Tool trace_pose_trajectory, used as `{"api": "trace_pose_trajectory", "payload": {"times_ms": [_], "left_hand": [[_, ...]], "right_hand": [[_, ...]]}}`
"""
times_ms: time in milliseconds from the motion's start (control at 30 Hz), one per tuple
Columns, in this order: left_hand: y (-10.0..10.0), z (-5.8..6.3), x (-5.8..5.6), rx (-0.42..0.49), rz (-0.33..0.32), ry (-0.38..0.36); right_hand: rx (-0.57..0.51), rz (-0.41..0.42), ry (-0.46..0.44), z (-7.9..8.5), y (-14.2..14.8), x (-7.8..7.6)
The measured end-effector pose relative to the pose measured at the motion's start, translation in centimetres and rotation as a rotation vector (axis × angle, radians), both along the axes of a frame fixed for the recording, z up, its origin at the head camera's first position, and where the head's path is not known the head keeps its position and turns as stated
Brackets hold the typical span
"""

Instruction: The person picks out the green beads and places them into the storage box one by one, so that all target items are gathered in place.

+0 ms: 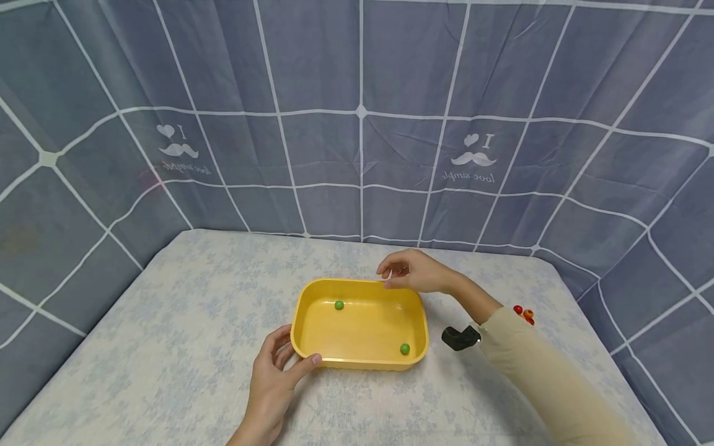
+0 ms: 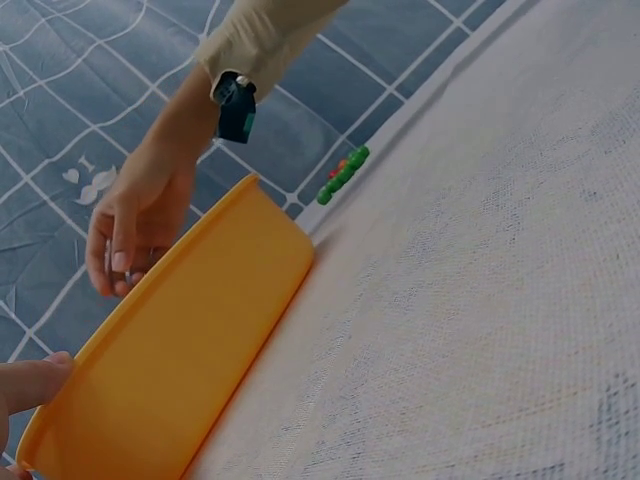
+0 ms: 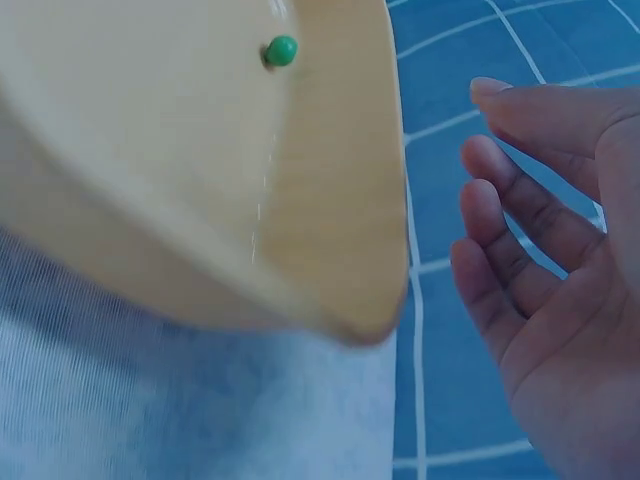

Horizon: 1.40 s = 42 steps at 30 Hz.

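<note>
A yellow rectangular plastic basin [image 1: 357, 322] with rounded corners stands on the table, two small green balls [image 1: 339, 305] lying apart inside it. My left hand [image 1: 274, 378] grips its near left corner, thumb over the front rim and fingers along the left side. Close over the far right rim is my right hand [image 1: 414, 271], its fingers loosely bent. In the right wrist view the right hand [image 3: 560, 230] shows a gap between thumb and fingers, with nothing held. One green ball [image 3: 282, 50] appears there inside the basin.
To the right, partly behind the sleeve, lie several small red and orange balls [image 1: 524, 314]. The left wrist view also shows several green balls [image 2: 345, 175] beside them. A black wrist device [image 1: 460, 338] sticks out from the right sleeve. Grey-blue checked curtains [image 1: 318, 148] enclose the table.
</note>
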<state>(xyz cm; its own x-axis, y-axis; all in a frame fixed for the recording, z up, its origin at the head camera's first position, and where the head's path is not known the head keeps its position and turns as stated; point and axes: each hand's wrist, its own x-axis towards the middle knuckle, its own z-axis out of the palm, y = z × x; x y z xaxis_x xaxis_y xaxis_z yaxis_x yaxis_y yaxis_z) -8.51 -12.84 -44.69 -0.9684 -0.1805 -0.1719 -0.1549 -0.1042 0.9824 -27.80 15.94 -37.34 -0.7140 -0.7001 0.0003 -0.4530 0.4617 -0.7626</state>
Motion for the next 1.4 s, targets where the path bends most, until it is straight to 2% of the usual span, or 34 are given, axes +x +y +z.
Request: {"api": "trace_pose_trajectory", "payload": {"times_ms": [300, 533, 1133, 1400], "left_hand": [[0.1, 0.0, -0.1, -0.004, 0.007, -0.009], [0.0, -0.2, -0.1, 0.003, 0.008, -0.013], [-0.1, -0.3, -0.2, 0.005, 0.006, -0.03], [0.0, -0.1, -0.2, 0.006, 0.006, -0.024]], "right_hand": [[0.004, -0.099, -0.035, -0.2, 4.3, 0.8], [0.015, -0.162, -0.017, -0.6, 7.2, 1.2], [0.05, -0.285, 0.005, -2.0, 14.2, 2.5], [0.05, -0.344, -0.013, -2.6, 17.4, 3.1]]}}
